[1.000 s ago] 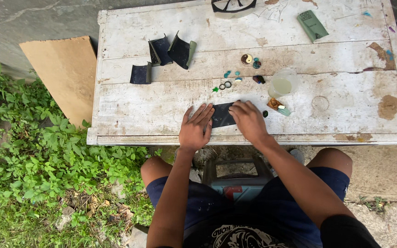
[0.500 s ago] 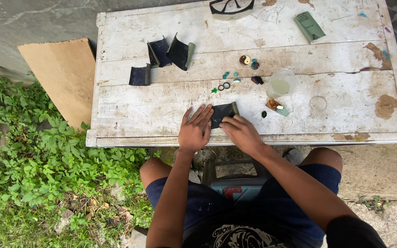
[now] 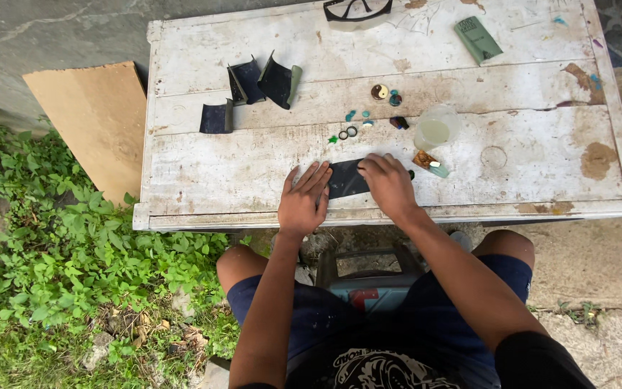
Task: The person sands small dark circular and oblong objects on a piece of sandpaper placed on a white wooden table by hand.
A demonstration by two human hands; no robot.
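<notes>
Left hand (image 3: 304, 202) flat, fingers spread, pressing left end of dark sheet (image 3: 345, 179) at near table (image 3: 253, 158) edge. Right hand (image 3: 389, 184) curled over its right end, fingers bent down. Small rings (image 3: 347, 132) just beyond.

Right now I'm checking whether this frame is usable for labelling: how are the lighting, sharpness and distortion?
Head view: soft, even daylight with no hard shadows or glare on the weathered white wooden table; both hands, left and right, look sharp on the dark sandpaper sheet; the table edges bow slightly near the frame borders, and the tiny coloured rings are too small to resolve.
</notes>
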